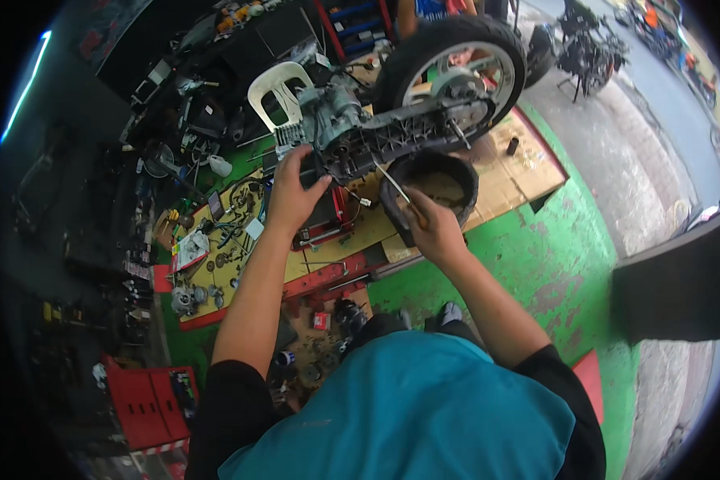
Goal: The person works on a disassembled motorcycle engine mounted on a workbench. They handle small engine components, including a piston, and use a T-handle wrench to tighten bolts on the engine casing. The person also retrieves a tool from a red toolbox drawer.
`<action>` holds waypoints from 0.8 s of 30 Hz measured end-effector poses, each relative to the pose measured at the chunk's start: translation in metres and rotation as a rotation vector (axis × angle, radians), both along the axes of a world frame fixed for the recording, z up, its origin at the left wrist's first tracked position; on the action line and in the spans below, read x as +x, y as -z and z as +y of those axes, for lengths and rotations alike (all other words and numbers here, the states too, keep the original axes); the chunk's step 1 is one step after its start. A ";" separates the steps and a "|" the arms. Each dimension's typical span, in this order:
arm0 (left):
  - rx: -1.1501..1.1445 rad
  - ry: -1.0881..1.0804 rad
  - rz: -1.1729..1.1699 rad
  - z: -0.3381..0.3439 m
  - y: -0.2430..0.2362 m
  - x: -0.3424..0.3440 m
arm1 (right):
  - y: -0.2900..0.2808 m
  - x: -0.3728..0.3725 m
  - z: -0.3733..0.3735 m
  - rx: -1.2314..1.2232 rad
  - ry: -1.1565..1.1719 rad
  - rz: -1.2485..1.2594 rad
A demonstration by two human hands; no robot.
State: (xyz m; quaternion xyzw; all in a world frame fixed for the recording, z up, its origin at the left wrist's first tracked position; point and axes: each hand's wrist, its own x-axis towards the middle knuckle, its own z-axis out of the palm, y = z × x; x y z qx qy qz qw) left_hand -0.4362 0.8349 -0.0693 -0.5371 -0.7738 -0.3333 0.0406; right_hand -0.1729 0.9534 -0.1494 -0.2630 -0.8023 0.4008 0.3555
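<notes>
A scooter engine (352, 148) with its long swingarm case lies across the workbench, the rear wheel (516, 60) joined at its far right end. My left hand (294, 196) rests against the engine's left end, thumb and fingers curved around its edge. In my right hand (440, 232) is a thin tool with a pale straight shaft (394, 182); its tip points up-left at the lower edge of the case. What kind of tool it is cannot be made out. Beneath the case and beside my right hand stands a round black tub (466, 178) with a brownish inside. A cable with a white connector (366, 202) hangs between my hands.
The yellow-topped bench (296, 268) carries loose parts and tools at left, cardboard (528, 172) at right. Behind stand a white plastic chair (262, 88) and another person (436, 10). A red cabinet (144, 408) sits at lower left. Green floor (520, 256) lies right of me.
</notes>
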 end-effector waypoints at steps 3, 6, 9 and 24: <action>-0.059 0.013 0.261 0.044 0.006 -0.033 | -0.006 -0.041 0.003 -0.045 0.013 -0.040; -0.103 0.049 0.423 0.081 0.014 -0.048 | -0.001 -0.067 -0.002 -0.108 0.080 -0.017; -0.142 0.117 0.542 0.106 0.018 -0.062 | 0.018 -0.088 -0.006 -0.073 0.190 0.136; -0.086 0.223 0.434 0.123 0.033 -0.071 | 0.057 -0.122 -0.013 0.024 0.242 0.242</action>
